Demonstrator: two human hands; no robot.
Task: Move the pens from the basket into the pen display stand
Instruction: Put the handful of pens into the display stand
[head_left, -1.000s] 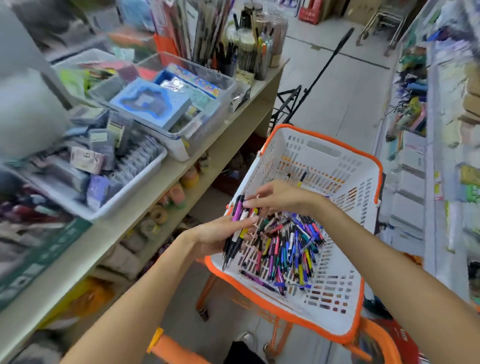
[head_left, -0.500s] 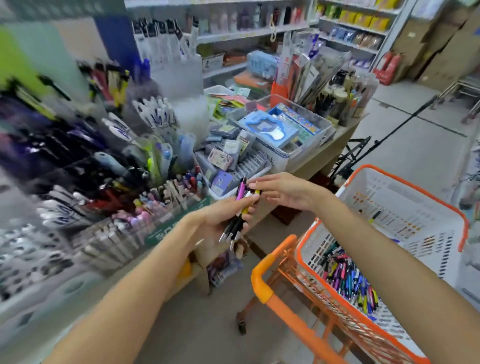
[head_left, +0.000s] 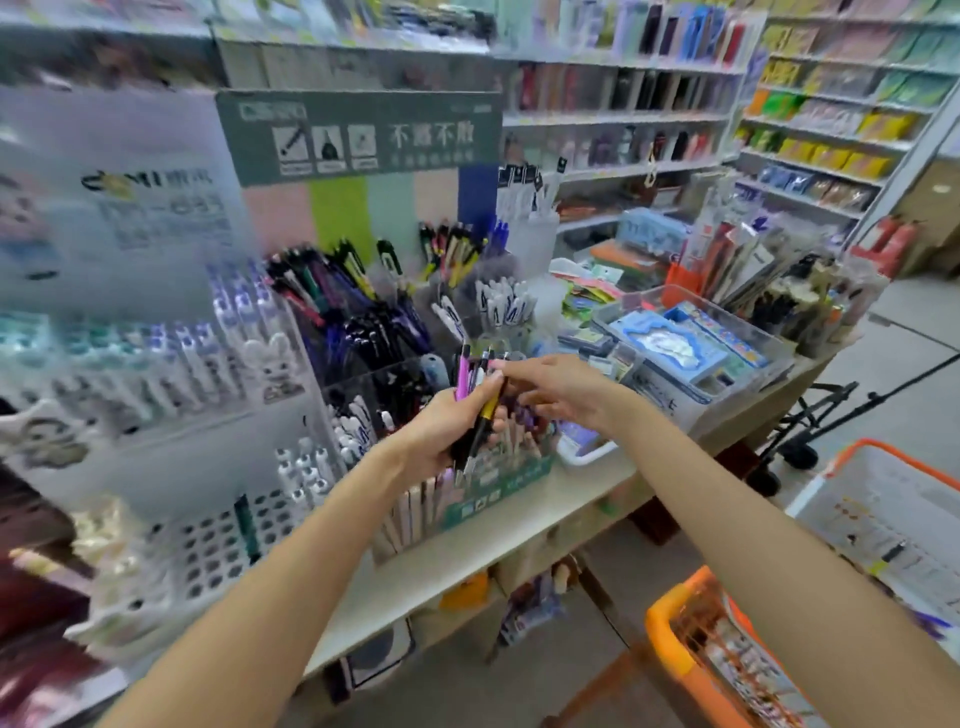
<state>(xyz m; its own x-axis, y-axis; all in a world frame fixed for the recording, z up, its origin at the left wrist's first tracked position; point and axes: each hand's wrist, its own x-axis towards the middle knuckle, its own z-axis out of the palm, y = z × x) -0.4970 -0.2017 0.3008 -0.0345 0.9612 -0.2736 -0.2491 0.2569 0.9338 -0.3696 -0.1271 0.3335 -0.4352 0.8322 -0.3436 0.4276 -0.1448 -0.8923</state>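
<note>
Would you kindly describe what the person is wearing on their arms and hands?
Nothing shows on either: the left hand and the right hand are bare, with no gloves, rings, watch or bracelets visible. Both forearms are uncovered as far as the frame shows; no sleeves appear.

Two bare forearms, sleeveless to the frame edge, no jewellery.

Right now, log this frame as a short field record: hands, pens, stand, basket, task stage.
left hand: grips a bundle of pens upright, in front of the stand
right hand: fingertips at the top of the bundle, apparently picking one pen
pen display stand: on the shelf counter, compartments already holding many pens
basket: white with orange rim, lower right, away from both hands
task stage: pens carried to the stand, none of the bundle placed yet
image quality: motion blur, pen count unclear
</note>
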